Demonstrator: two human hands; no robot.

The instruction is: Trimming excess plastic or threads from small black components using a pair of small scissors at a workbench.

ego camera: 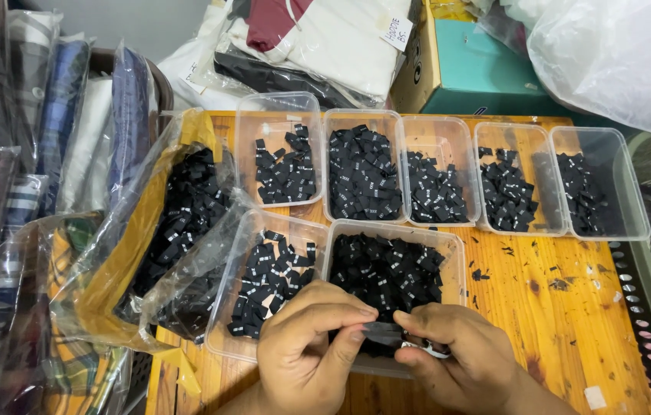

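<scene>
Fingers of both hands are pinching one small black label over the near tub; sorting seems underway, needing a steady grip.

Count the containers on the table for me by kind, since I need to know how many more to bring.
Clear plastic tubs holding small black labels: 7, five in the back row and two in the front row.
Clear plastic bags holding black labels: 1.
Total: 8.
Both hands pinch something small over the front right tub.
</scene>
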